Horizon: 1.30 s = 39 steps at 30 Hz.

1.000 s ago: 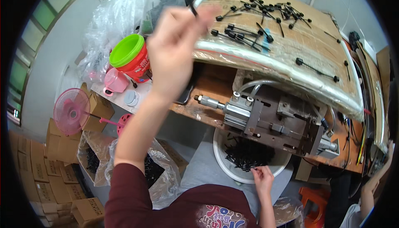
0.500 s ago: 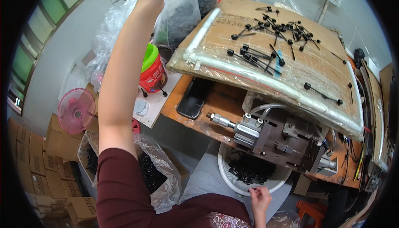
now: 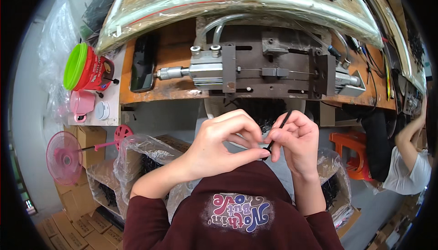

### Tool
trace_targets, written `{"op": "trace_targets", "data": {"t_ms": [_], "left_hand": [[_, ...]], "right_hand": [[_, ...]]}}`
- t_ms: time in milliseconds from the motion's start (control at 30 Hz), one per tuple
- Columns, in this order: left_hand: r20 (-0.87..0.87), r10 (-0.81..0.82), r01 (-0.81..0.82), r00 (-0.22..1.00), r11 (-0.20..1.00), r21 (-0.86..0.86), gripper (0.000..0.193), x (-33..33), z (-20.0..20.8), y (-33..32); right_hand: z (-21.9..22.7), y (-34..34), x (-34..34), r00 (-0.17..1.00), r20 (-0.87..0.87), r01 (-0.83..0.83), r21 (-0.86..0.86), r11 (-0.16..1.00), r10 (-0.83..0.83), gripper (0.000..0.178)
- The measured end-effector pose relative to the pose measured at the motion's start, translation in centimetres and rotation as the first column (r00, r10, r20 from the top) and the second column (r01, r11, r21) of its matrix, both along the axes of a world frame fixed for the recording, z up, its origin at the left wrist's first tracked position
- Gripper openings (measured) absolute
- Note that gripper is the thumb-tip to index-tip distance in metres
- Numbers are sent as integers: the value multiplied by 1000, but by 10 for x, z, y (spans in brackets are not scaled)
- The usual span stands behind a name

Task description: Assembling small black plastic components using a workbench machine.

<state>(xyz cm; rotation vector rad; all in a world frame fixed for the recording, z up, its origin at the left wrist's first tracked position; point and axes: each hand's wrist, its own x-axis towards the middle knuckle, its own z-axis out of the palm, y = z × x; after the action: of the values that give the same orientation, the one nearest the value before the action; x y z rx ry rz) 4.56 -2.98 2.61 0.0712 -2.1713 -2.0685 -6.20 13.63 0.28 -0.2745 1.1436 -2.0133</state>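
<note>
Wooden surface (image 3: 175, 49), upper left: one phone (image 3: 143, 63); centre: right hand (image 3: 296, 140) pinches one black stick (image 3: 285, 119); whether left hand (image 3: 223, 145) grips it, I can't tell.

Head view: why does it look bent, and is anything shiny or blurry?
In the head view, the wrapped board's front edge arches, with blackness around the picture's rim; same view, the metal cylinder shows bright streaks; left hand and right hand look fairly crisp, but the black strip's lower end is unclear.
</note>
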Motion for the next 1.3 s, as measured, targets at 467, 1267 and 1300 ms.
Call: {"op": "trace_targets", "data": {"t_ms": [467, 1267, 1300], "left_hand": [[143, 66, -101, 987, 964, 247, 26, 23, -9, 25], [-289, 331, -386, 898, 908, -159, 19, -5, 13, 39], [-343, 353, -429, 871, 885, -179, 20, -11, 15, 38]], "right_hand": [[8, 1, 15, 995, 4, 102, 8, 995, -102, 20], [29, -32, -14, 927, -225, 274, -145, 951, -301, 13], [37, -36, -18, 933, -209, 260, -171, 950, -292, 14]]}}
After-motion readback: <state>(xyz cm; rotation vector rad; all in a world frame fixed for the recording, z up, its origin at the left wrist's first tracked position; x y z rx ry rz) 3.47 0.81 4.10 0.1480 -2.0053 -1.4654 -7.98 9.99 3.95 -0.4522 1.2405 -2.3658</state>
